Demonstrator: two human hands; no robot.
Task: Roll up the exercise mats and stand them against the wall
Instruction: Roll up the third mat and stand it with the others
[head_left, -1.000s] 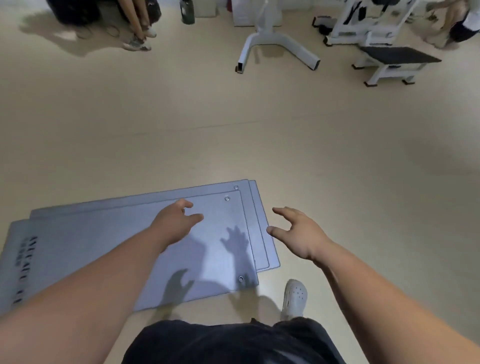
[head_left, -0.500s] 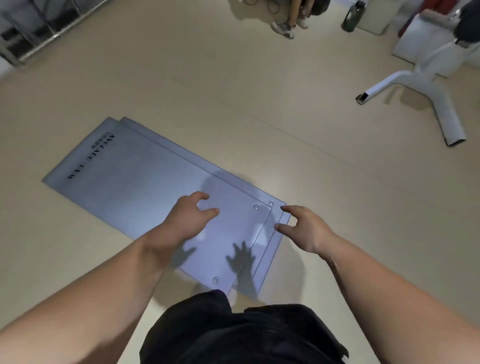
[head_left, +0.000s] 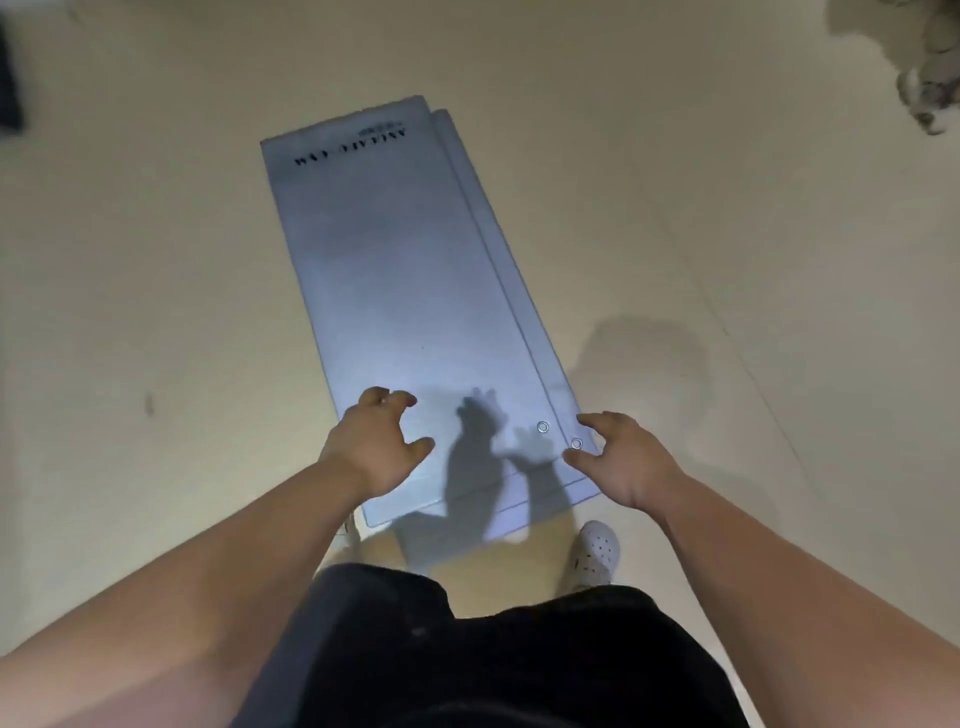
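Blue-grey exercise mats lie flat and stacked on the beige floor, running away from me. The top mat (head_left: 395, 270) has black lettering at its far end and a metal eyelet near its close right corner. A lower mat (head_left: 558, 395) sticks out along the right side, with its own eyelet. My left hand (head_left: 376, 447) hovers over the near left part of the top mat, fingers loosely curled, holding nothing. My right hand (head_left: 621, 462) hovers at the near right corner of the stack, fingers spread and bent, empty. Both hands cast shadows on the mats.
My white perforated shoe (head_left: 597, 553) stands just behind the mats' near edge. A person's blurred shoes (head_left: 930, 93) show at the top right. A dark object (head_left: 8, 78) sits at the left edge. Beige floor surrounds the mats.
My view has swung round, so the mats now stretch lengthwise away from me instead of slanting left. Both hands stay over the near end, still empty.
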